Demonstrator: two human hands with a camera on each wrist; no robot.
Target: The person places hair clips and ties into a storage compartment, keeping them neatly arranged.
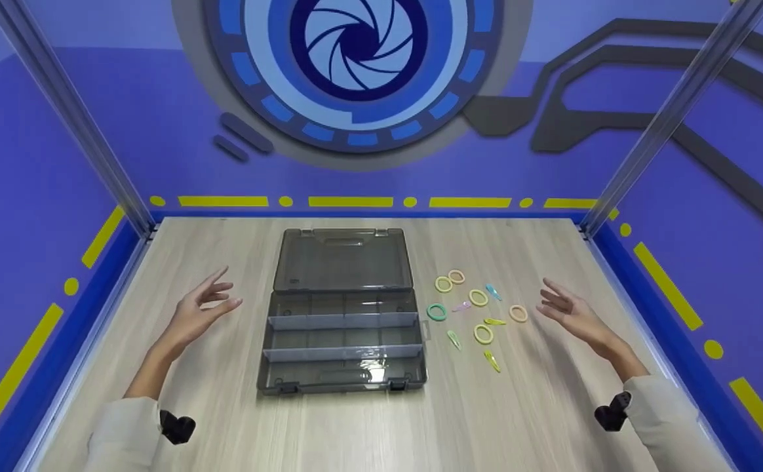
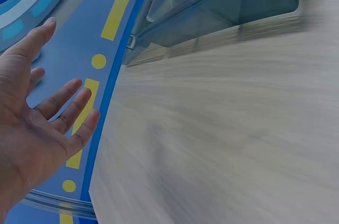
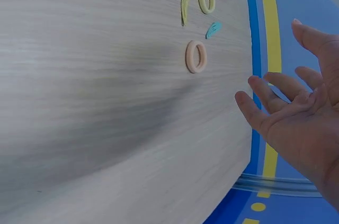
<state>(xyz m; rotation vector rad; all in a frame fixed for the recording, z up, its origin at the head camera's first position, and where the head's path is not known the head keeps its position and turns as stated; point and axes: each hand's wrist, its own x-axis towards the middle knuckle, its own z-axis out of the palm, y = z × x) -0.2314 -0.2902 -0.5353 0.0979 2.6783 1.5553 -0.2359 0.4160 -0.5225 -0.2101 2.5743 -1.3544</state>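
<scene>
A smoky grey plastic organizer box [image 1: 344, 373] lies on the table with its lid [image 1: 344, 262] folded back; clear dividers split it into rows. To its right are scattered several hair ties, among them a green hair tie [image 1: 436, 319], a yellow hair tie [image 1: 484, 342] and a peach hair tie [image 3: 189, 65]. Between them lie small snap hair clips, such as a blue hair clip [image 3: 213, 29], a pink one and a yellow hair clip [image 1: 491, 361]. My left hand [image 1: 195, 314] hovers left of the box, fingers spread. My right hand [image 1: 577, 318] hovers right of the hair ties, holding nothing.
The wood-grain table [image 1: 342, 439] is bounded by blue printed walls [image 1: 552, 170] at the back and both sides. Metal posts [image 1: 670, 124] rise at the far corners. Each sleeve carries a small black wrist camera [image 1: 177, 427].
</scene>
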